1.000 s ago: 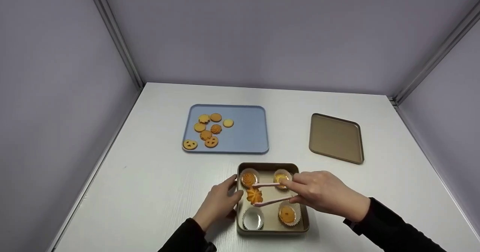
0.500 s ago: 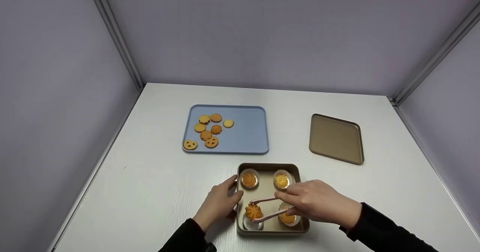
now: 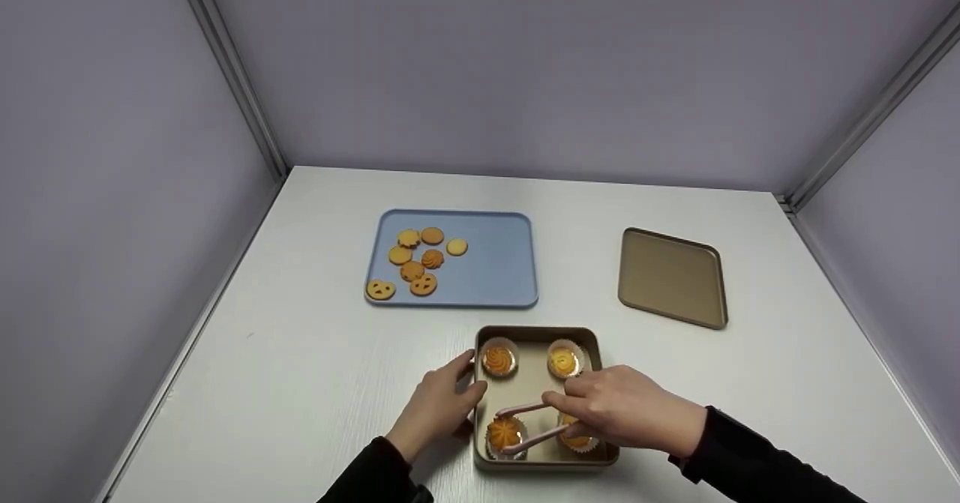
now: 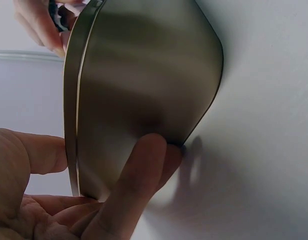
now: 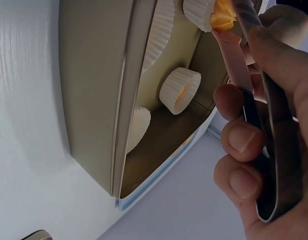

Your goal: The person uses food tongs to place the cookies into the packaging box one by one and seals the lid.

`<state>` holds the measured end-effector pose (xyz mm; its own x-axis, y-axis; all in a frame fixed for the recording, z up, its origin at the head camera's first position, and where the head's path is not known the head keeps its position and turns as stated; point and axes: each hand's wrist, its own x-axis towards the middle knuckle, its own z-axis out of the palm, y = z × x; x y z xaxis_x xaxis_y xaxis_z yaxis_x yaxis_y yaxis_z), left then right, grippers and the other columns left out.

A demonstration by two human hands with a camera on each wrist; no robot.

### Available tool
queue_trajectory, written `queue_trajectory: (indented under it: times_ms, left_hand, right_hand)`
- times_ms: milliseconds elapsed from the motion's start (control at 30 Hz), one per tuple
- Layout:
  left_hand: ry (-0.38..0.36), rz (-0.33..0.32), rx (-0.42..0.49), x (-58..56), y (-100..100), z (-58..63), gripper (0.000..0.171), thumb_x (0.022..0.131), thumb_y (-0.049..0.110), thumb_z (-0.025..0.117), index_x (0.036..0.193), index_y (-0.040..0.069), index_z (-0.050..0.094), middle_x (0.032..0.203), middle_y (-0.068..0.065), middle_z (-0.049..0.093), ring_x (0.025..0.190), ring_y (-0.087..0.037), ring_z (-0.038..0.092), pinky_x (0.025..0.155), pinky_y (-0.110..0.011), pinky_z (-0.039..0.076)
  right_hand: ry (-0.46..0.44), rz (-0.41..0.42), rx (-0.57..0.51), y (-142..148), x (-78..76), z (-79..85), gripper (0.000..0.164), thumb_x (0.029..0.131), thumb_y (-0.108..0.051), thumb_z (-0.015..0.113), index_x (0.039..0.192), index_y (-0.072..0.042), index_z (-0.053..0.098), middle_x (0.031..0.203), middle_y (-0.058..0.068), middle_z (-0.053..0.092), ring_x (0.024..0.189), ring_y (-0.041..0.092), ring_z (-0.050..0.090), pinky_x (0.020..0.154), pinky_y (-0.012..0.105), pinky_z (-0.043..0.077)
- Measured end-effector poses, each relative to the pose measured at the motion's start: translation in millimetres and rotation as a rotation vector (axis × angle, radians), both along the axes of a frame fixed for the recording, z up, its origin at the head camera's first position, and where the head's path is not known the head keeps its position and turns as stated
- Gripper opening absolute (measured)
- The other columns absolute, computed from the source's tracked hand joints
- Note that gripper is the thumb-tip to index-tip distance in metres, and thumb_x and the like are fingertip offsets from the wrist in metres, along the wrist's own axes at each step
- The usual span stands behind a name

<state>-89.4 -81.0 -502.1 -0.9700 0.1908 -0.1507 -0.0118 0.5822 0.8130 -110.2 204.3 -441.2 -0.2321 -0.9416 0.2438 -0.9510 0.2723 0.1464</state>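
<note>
The step in hand looks like setting a swirled cookie (image 3: 503,431) into the paper cup (image 3: 491,452) at the lower left of the tin (image 3: 531,374), at the bottom centre of the head view. The right hand (image 3: 622,407) is curled round the tongs (image 3: 541,437), whose tips flank the cookie at the cup's mouth; whether it touches the cup's bottom cannot be told. The left hand (image 3: 439,400) grips the tin's left wall, thumb at the rim. The next move probably calls for lowering gently, then relaxing the squeeze.
</note>
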Motion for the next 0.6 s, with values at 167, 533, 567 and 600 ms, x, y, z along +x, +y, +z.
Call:
queue_trajectory:
  times_ms: [167, 533, 567, 600]
  left_hand:
    - [0.001, 0.0, 0.008, 0.5, 0.0, -0.3, 0.063, 0.098, 0.028, 0.063, 0.151, -0.003, 0.045, 0.141, -0.022, 0.06, 0.133, -0.045, 0.053, 0.113, -0.059, 0.04]
    - [0.012, -0.004, 0.019, 1.2, 0.4, 0.1, 0.062, 0.098, 0.025, 0.063, 0.15, -0.003, 0.046, 0.14, -0.023, 0.061, 0.132, -0.045, 0.054, 0.112, -0.058, 0.042]
    - [0.009, -0.003, 0.019, 1.2, 0.3, 0.4, 0.062, 0.098, 0.026, 0.063, 0.15, -0.003, 0.046, 0.14, -0.023, 0.061, 0.132, -0.045, 0.053, 0.112, -0.058, 0.042]
    - [0.006, -0.003, 0.02, 1.1, 0.2, 0.7, 0.062, 0.098, 0.026, 0.063, 0.151, -0.003, 0.046, 0.14, -0.023, 0.06, 0.133, -0.045, 0.053, 0.112, -0.058, 0.041]
  right_hand:
    - [0.001, -0.009, 0.002, -0.6, -0.2, -1.9, 0.048, 0.076, -0.042, 0.084, 0.112, -0.017, 0.067, 0.073, -0.009, 0.052, 0.06, 0.007, 0.052, 0.044, 0.023, 0.041]
    - [-0.009, -0.006, -0.018, -1.2, 0.6, 1.5, 0.045, 0.079, -0.042, 0.084, 0.111, -0.017, 0.065, 0.074, -0.009, 0.052, 0.061, 0.007, 0.054, 0.045, 0.023, 0.043]
    - [-0.008, -0.008, -0.019, -1.1, 0.8, 2.7, 0.046, 0.078, -0.042, 0.084, 0.111, -0.017, 0.066, 0.074, -0.009, 0.052, 0.061, 0.007, 0.054, 0.046, 0.023, 0.044]
    - [-0.003, -0.01, -0.019, -0.8, 0.9, 4.0, 0.046, 0.078, -0.042, 0.085, 0.111, -0.017, 0.066, 0.074, -0.009, 0.053, 0.062, 0.007, 0.054, 0.046, 0.023, 0.044]
